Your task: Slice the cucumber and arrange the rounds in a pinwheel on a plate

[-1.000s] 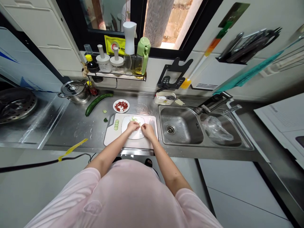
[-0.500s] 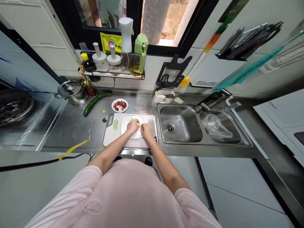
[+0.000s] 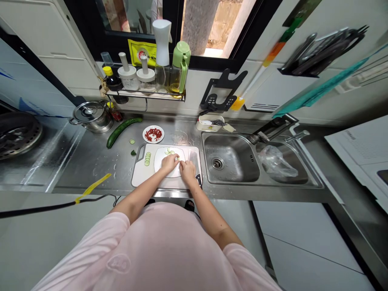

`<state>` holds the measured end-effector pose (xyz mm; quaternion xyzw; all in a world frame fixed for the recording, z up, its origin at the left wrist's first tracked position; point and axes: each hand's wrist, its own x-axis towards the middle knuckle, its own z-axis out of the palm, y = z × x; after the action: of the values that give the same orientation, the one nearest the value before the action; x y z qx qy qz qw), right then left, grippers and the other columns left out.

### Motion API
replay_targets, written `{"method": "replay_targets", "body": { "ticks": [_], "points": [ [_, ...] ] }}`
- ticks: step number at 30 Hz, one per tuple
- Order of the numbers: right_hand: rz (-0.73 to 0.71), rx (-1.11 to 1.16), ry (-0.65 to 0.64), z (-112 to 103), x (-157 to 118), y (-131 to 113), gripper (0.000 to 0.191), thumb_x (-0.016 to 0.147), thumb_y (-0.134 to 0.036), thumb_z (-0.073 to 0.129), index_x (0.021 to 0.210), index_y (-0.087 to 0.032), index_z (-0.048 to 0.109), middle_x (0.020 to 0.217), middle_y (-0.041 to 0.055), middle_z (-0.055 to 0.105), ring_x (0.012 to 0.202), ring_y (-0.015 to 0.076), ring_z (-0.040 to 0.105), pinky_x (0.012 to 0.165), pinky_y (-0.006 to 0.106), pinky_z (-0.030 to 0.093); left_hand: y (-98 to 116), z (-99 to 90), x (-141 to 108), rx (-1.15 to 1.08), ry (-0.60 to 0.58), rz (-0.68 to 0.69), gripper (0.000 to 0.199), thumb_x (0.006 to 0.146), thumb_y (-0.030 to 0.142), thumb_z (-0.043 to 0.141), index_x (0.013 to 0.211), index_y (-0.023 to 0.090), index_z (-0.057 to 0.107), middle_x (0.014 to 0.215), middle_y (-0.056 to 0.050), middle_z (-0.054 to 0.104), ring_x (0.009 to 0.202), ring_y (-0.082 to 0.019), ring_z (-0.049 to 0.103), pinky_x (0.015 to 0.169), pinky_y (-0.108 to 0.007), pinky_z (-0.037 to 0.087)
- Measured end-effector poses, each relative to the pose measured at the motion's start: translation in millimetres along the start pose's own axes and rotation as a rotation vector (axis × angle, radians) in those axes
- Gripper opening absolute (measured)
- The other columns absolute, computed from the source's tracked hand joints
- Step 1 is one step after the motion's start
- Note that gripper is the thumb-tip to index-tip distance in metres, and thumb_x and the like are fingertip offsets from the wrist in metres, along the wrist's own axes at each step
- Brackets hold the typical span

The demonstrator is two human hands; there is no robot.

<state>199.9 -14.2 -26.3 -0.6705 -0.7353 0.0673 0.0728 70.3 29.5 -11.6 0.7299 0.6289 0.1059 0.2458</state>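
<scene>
Head view, looking down at the hands. The left hand (image 3: pixel 169 163) and right hand (image 3: pixel 188 173) sit close together on a white oval mat (image 3: pixel 175 173), which lies on a white cutting board (image 3: pixel 142 178). Their fingers (image 3: pixel 177 161) curl inward and nearly meet. The hands hide what lies beneath them, so I cannot tell whether either is closed on something or only resting there.

A few thin cucumber slices (image 3: pixel 169 151) lie on the mat, just past the fingertips. A neat row of further slices (image 3: pixel 147 159) sits on the left part of the cutting board. Along the board's right edge lies what looks like a kitchen knife (image 3: pixel 194 159): its pale blade is hard to make out, and its dark handle shows just beside the right wrist.

Beyond the cutting board are a whole cucumber (image 3: pixel 121 131) and a small plate of chopped red chilli (image 3: pixel 153 134). Two small cucumber pieces (image 3: pixel 132 141) lie between them and the board. To the board's right is a steel sink (image 3: pixel 230 159).
</scene>
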Motion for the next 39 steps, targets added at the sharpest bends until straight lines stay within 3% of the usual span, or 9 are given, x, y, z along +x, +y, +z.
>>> {"method": "replay_targets", "body": {
  "ticks": [21,39],
  "points": [
    [0.038,0.063,0.092,4.0,-3.5,8.5,0.027,0.093,-0.03,0.041,0.107,-0.022,0.062,0.091,0.0051,0.062,0.088,0.0191,0.047,0.075,0.028,0.027,1.2,-1.8,4.5,-0.044,0.036,-0.017,0.024,0.083,0.032,0.053,0.106,0.027,0.06,0.089,0.0,0.065,0.084,-0.016,0.059,0.073,-0.025,0.04],
    [0.054,0.013,-0.044,-2.1,-1.5,2.9,0.03,0.095,-0.032,0.037,0.109,-0.023,0.062,0.093,0.007,0.062,0.089,0.0181,0.049,0.074,0.026,0.028,5.8,-4.6,3.4,-0.029,-0.002,-0.048,0.026,0.085,0.034,0.052,0.108,0.026,0.06,0.096,-0.002,0.065,0.091,-0.017,0.058,0.079,-0.026,0.04]
  ]
}}
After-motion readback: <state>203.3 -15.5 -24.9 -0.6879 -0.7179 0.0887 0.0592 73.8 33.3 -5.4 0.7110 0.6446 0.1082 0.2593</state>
